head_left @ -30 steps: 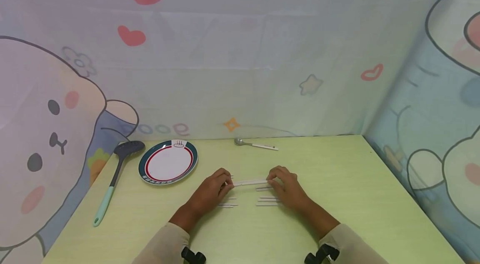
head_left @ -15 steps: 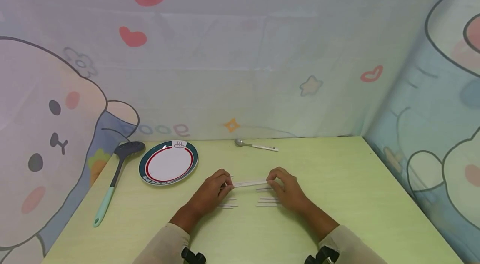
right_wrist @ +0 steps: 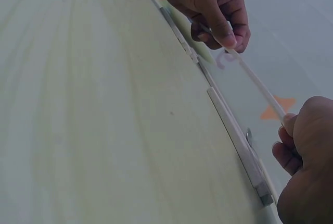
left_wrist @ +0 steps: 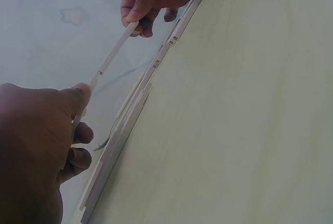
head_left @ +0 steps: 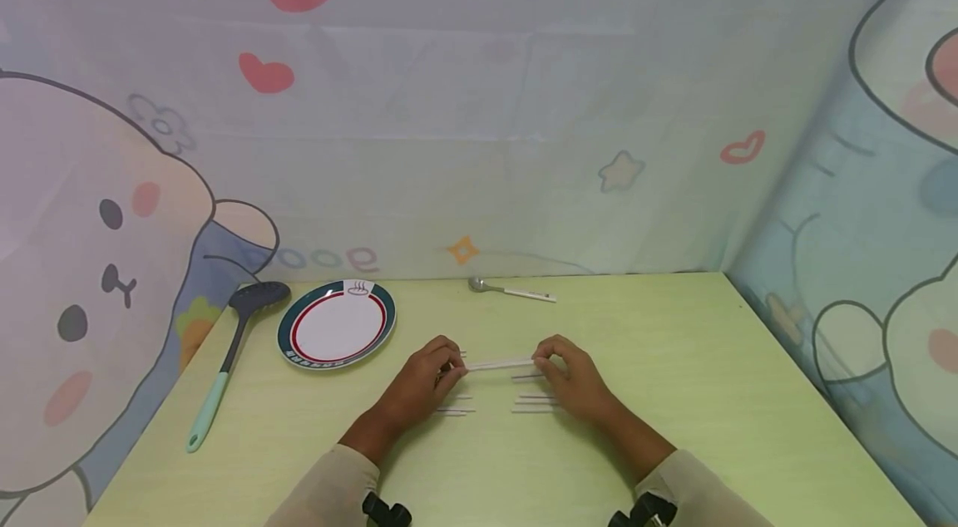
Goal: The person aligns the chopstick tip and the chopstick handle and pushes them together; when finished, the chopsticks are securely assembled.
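A thin white strip (head_left: 500, 364) is stretched between my two hands, raised off the table as the left wrist view shows. My left hand (head_left: 422, 381) pinches its left end between thumb and fingers. At the other end, my right hand (head_left: 575, 377) pinches it the same way. The held strip (left_wrist: 112, 57) shows a small dark joint or notch partway along. Below lie more thin pale strips, one group (head_left: 454, 411) beside the left hand and another group (head_left: 534, 409) beside the right. The hands partly cover both groups.
Toward the back left of the table (head_left: 718, 427) sits a plate (head_left: 337, 324) with a dark rim and red ring. Left of it lies a black utensil (head_left: 258, 294) with a broad head and mint handle. A small spoon (head_left: 524, 293) lies near the back edge, before a printed curtain (head_left: 419, 95).
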`<state>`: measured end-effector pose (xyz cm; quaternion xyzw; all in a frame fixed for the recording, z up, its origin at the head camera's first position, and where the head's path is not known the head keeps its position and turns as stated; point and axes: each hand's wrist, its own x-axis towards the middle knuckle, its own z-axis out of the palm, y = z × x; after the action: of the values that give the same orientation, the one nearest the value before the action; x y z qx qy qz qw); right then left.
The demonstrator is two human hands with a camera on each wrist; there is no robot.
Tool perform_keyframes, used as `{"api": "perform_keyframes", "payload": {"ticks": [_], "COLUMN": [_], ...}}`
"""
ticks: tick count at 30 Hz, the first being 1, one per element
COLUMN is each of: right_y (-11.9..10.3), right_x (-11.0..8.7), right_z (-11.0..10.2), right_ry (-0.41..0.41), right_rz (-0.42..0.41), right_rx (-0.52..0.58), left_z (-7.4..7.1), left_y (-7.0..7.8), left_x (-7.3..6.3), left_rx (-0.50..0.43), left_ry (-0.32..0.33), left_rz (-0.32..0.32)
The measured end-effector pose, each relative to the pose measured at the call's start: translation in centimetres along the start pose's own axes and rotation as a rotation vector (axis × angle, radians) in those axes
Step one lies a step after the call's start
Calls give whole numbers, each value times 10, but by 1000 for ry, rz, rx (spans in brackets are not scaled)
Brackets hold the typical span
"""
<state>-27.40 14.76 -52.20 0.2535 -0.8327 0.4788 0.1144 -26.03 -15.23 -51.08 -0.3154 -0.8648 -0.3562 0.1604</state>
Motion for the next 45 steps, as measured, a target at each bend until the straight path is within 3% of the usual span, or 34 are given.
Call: {"api": "perform_keyframes", "payload": {"ticks": [6,13,20,30,45], "right_y": [1,0,0,1,-2], "right_x": [1,2,2,1,2], "right_z": [-1,-1,-3,-3,-2], "right_ry": [-8,-14,-19,-24,-17], "right_rz": [78,128,112,121,134], "right_rx": [41,75,84,88,66], "left_z": [3,6,6,6,4], "left_y": [-4,-7,-8,-9,-7], "left_x": [0,1,2,2,2], "left_rx": [-74,-124,-128,-134,-122], "left_ry": [56,65,72,51,46], "left_rz": [21,-25,-6,-51,-54]}}
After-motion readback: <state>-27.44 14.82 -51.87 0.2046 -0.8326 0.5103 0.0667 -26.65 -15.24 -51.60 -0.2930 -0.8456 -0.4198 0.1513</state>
